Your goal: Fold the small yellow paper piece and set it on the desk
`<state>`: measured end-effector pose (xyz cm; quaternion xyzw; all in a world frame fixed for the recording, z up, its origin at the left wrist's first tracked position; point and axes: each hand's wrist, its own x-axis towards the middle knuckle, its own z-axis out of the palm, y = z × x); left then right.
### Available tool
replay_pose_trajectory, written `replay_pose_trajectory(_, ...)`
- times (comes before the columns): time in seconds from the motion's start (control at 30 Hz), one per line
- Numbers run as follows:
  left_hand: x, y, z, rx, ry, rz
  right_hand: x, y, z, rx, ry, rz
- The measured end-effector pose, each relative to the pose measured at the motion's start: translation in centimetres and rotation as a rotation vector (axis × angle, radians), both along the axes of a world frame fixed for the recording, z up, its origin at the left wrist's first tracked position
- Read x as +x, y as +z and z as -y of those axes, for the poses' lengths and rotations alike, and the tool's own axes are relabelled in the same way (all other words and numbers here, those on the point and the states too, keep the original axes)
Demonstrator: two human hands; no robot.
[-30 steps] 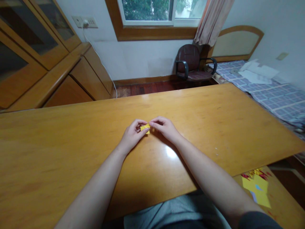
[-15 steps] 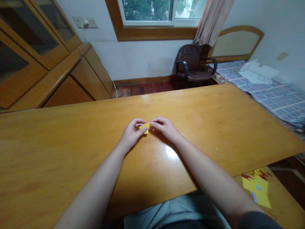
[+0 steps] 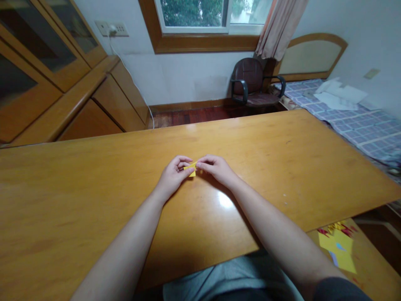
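Fingers (image 3: 183, 159) of left hand (image 3: 172, 176) and right hand (image 3: 218, 169) pinched shut from either side on a small folded yellow paper (image 3: 191, 170), low over the tabletop (image 3: 94, 188) middle; by the look, already creased down small, folding unfinished.

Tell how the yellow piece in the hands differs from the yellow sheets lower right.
The yellow piece is tiny and folded; the yellow sheets are larger and flat. The yellow piece is pinched between the left hand and right hand; the yellow sheets lie untouched on a lower surface. Both are yellow paper.
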<state>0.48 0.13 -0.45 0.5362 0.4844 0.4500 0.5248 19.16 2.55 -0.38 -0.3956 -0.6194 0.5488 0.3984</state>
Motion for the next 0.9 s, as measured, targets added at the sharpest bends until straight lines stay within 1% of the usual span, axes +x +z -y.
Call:
replay_pose_trajectory(0.57, -0.24, -0.45, -0.07, -0.015, -0.037, 0.018, 0.12, 0.09, -0.09, -0.001, 0.014, -0.003)
replay_pose_trajectory(0.9, -0.16, -0.22, -0.01, -0.009, -0.038, 0.005, 0.00, 0.42, 0.13, -0.026, -0.009, -0.017)
